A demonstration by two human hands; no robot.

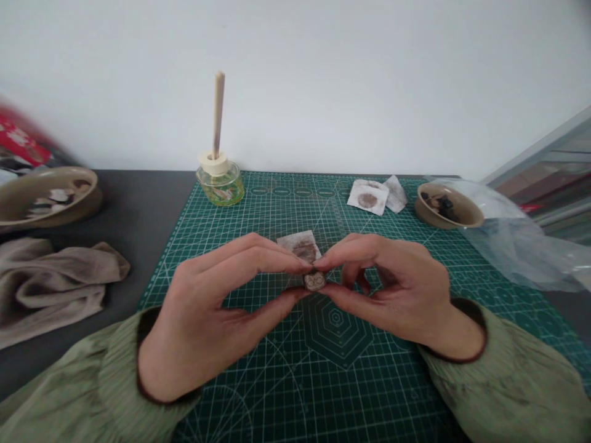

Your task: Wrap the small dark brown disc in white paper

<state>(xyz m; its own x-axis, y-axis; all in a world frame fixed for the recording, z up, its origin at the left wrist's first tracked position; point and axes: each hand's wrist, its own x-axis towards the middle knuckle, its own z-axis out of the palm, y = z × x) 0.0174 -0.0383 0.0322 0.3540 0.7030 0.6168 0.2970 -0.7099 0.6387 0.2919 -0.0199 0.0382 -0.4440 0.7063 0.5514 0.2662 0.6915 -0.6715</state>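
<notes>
The small patterned disc (pixel 314 282) lies between both hands, pinched from each side by the fingertips of the left hand (pixel 198 317) and right hand (pixel 392 289), neither clearly nearer, it seems, with a stained paper square (pixel 299 246) just behind.

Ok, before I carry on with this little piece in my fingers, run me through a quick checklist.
1. The small round piece pinched by the left hand and right hand: ok.
2. The stained paper square separate from the piece: cannot tell, it sits right behind it.
3. The cutting mat flat under the hands: ok.
4. The ceramic bowl on the right upright: ok.
5. The clear plastic sheet clear of that bowl: not ok, it touches it.
</notes>
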